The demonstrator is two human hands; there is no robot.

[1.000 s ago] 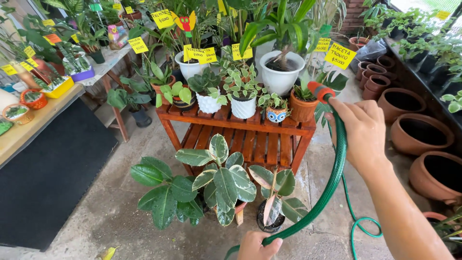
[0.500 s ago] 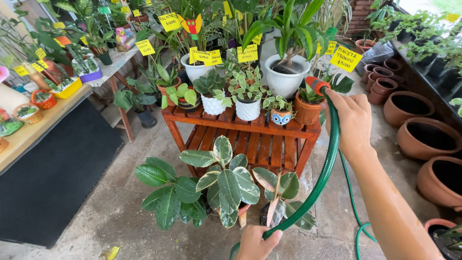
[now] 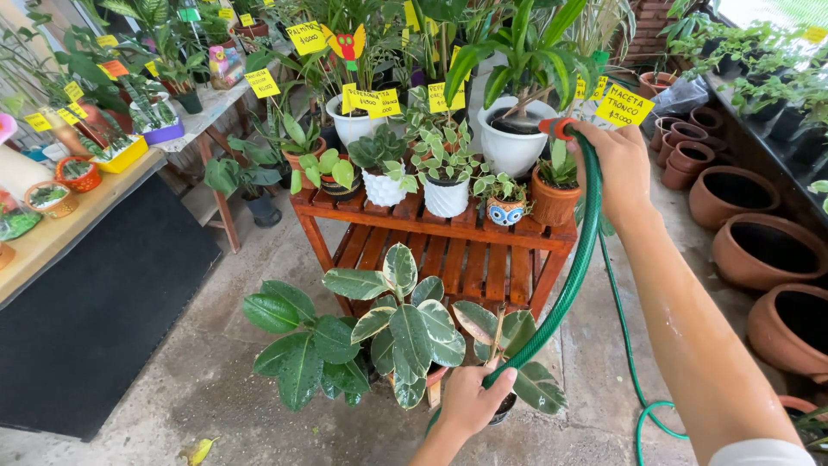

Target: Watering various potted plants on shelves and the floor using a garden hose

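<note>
My right hand point(image 3: 619, 162) grips the end of a green garden hose point(image 3: 580, 259), whose orange nozzle point(image 3: 559, 129) points left over small potted plants on an orange wooden slatted stand point(image 3: 448, 250). The nozzle sits just above a small terracotta pot point(image 3: 552, 203) and beside a large white pot point(image 3: 511, 148). Low in the view, my left hand point(image 3: 473, 401) holds the same hose further down its length, above a variegated rubber plant point(image 3: 405, 328) on the ground. The hose curves from one hand to the other.
Empty clay pots point(image 3: 750, 250) line the right side. A wooden bench point(image 3: 78, 224) with small plants stands at left, beside a black mat point(image 3: 95, 319). Yellow price tags point(image 3: 623, 105) stick up among the plants. More hose loops point(image 3: 647, 414) on the wet concrete floor.
My right hand with the nozzle has stayed over the stand's right end. The view has shifted slightly, and my left hand has come up a little along the hose.
</note>
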